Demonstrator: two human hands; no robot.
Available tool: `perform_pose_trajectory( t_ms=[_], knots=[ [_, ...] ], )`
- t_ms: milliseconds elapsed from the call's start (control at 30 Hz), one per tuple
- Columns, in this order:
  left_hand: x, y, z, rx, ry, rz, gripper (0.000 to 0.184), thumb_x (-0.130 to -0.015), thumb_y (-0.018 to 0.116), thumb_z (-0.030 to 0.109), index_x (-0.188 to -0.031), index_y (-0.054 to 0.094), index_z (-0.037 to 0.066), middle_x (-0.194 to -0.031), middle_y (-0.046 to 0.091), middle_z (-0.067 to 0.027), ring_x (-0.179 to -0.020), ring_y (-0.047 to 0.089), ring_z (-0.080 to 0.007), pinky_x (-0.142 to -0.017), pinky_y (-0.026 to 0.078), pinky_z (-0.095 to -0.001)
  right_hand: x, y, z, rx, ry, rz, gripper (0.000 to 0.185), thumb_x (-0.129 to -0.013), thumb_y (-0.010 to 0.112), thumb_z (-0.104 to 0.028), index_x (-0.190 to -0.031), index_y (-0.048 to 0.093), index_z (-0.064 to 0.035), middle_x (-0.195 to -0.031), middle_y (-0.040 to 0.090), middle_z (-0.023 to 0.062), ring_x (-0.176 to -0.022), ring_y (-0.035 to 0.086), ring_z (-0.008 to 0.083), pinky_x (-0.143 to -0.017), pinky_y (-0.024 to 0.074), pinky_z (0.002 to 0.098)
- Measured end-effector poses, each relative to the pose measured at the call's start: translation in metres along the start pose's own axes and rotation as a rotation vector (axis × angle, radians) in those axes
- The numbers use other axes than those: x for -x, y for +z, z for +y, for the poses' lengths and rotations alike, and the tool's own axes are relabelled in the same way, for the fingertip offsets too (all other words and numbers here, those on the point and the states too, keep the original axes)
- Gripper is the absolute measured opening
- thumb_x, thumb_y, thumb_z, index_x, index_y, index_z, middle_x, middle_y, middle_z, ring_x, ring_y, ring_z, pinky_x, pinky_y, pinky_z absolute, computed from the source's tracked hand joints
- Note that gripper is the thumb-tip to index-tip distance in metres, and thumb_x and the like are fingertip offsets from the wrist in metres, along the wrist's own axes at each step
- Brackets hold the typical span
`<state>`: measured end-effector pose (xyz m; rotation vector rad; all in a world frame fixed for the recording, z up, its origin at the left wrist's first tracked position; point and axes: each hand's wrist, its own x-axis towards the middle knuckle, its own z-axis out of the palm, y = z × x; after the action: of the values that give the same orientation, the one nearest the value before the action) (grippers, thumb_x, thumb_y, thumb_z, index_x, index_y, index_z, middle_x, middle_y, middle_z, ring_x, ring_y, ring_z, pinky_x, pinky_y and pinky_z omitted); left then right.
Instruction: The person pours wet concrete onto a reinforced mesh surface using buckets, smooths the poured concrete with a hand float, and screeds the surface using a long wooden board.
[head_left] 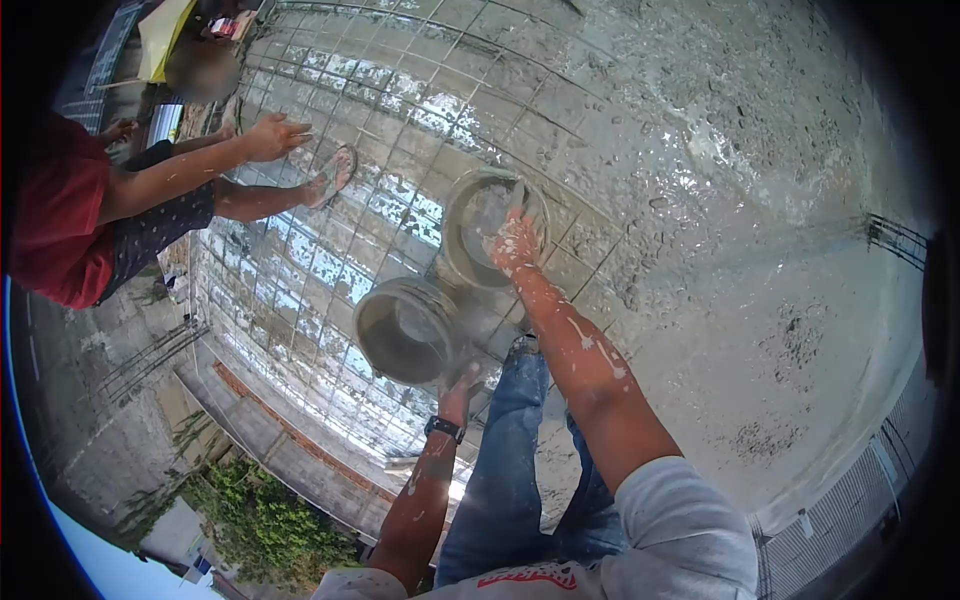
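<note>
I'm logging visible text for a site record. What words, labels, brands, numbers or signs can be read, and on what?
No text can be read.
Red print on the light-grey short-sleeved shirt: cut off, unreadable.
Black-strapped wristwatch on the left wrist: too small to read.
Two round grey buckets: no lettering visible.

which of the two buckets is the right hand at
The upper-right bucket: the wearer's right hand overlaps its opening. The lower-left bucket instead has the left hand beside its lower right side.
</note>
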<state>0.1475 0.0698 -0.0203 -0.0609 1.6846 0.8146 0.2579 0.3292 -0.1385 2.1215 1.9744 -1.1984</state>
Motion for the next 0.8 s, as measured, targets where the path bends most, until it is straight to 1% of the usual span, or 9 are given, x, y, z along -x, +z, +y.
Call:
perform_pose_trajectory(
  t_ms=[133,200,267,333,400,533,667,767,800],
  knots=[
    [-0.015,-0.016,0.011,0.075,-0.019,-0.022,0.035,-0.090,0.066,0.020,-0.123,0.057,0.010,-0.125,0.060,-0.0086,-0.113,0.060,-0.0263,-0.091,0.048,-0.0436,-0.056,-0.014,-0.001,-0.142,0.049,0.043,0.051,-0.082,0.060,-0.044,-0.116,0.058,-0.0053,-0.107,0.065,0.0145,-0.102,0.062,0.0316,-0.087,0.0497,0.0418],
    [-0.013,-0.011,0.019,0.080,-0.032,-0.062,0.040,-0.093,0.063,0.025,-0.127,0.053,0.009,-0.130,0.058,-0.0110,-0.118,0.056,-0.0288,-0.097,0.043,-0.0463,-0.050,-0.030,0.008,-0.153,-0.097,-0.020,0.040,-0.082,0.060,-0.041,-0.104,0.064,-0.0073,-0.104,0.067,0.0110,-0.096,0.065,0.0287,-0.084,0.0516,0.0398],
    [-0.021,-0.011,0.014,0.100,-0.105,-0.092,0.044,-0.093,0.062,0.027,-0.131,0.050,0.008,-0.132,0.056,-0.0116,-0.121,0.053,-0.0286,-0.099,0.041,-0.0459,0.002,-0.049,-0.010,-0.118,-0.183,-0.132,0.065,-0.083,0.057,-0.060,-0.114,0.063,-0.0040,-0.110,0.064,0.0198,-0.107,0.060,0.0339,-0.094,0.0465,0.0413],
    [-0.018,-0.004,0.009,0.087,-0.147,-0.128,0.052,-0.094,0.060,0.032,-0.136,0.046,0.006,-0.135,0.053,-0.0122,-0.125,0.049,-0.0278,-0.101,0.039,-0.0443,0.047,-0.036,-0.007,-0.077,-0.257,-0.423,0.065,-0.082,0.056,-0.062,-0.110,0.064,-0.0032,-0.112,0.064,0.0202,-0.108,0.060,0.0352,-0.095,0.0458,0.0421],
    [-0.009,0.016,0.017,0.017,-0.139,-0.145,0.052,-0.094,0.059,0.034,-0.137,0.046,0.006,-0.136,0.053,-0.0124,-0.126,0.049,-0.0278,-0.102,0.039,-0.0444,0.075,0.011,0.004,0.014,-0.160,-0.363,0.044,-0.084,0.054,-0.053,-0.095,0.072,-0.0136,-0.110,0.067,0.0093,-0.106,0.063,0.0244,-0.094,0.0476,0.0394],
    [0.010,0.036,0.034,0.039,-0.095,-0.110,0.053,-0.093,0.058,0.036,-0.135,0.047,0.006,-0.136,0.051,-0.0122,-0.124,0.049,-0.0276,-0.103,0.038,-0.0450,0.072,-0.064,0.014,-0.128,-0.068,-0.459,0.032,-0.083,0.058,-0.042,-0.089,0.073,-0.0147,-0.108,0.068,0.0094,-0.110,0.061,0.0257,-0.091,0.0488,0.0415],
    [-0.026,0.022,0.012,0.195,-0.091,-0.047,0.055,-0.093,0.052,0.044,-0.134,0.049,0.007,-0.133,0.054,-0.0116,-0.122,0.049,-0.0274,-0.100,0.041,-0.0449,0.170,-0.048,0.037,-0.221,-0.275,-0.021,0.037,-0.082,0.061,-0.044,-0.100,0.072,-0.0136,-0.111,0.067,0.0101,-0.114,0.059,0.0255,-0.094,0.0476,0.0401],
    [-0.079,0.005,-0.021,0.278,-0.246,-0.105,0.058,-0.093,0.048,0.047,-0.135,0.047,0.007,-0.134,0.053,-0.0116,-0.123,0.049,-0.0294,-0.100,0.041,-0.0466,0.285,-0.150,0.048,-0.563,-0.180,0.193,0.036,-0.086,0.064,-0.037,-0.099,0.067,-0.0027,-0.100,0.067,0.0154,-0.094,0.064,0.0296,-0.082,0.0511,0.0369],
    [-0.083,0.018,-0.027,0.281,-0.285,-0.105,0.059,-0.093,0.048,0.048,-0.136,0.046,0.007,-0.134,0.052,-0.0116,-0.124,0.048,-0.0296,-0.100,0.041,-0.0468,0.320,-0.231,0.056,-0.592,-0.086,0.049,0.035,-0.087,0.065,-0.035,-0.100,0.067,-0.0023,-0.093,0.067,0.0127,-0.087,0.064,0.0257,-0.077,0.0506,0.0351]
  ],
)
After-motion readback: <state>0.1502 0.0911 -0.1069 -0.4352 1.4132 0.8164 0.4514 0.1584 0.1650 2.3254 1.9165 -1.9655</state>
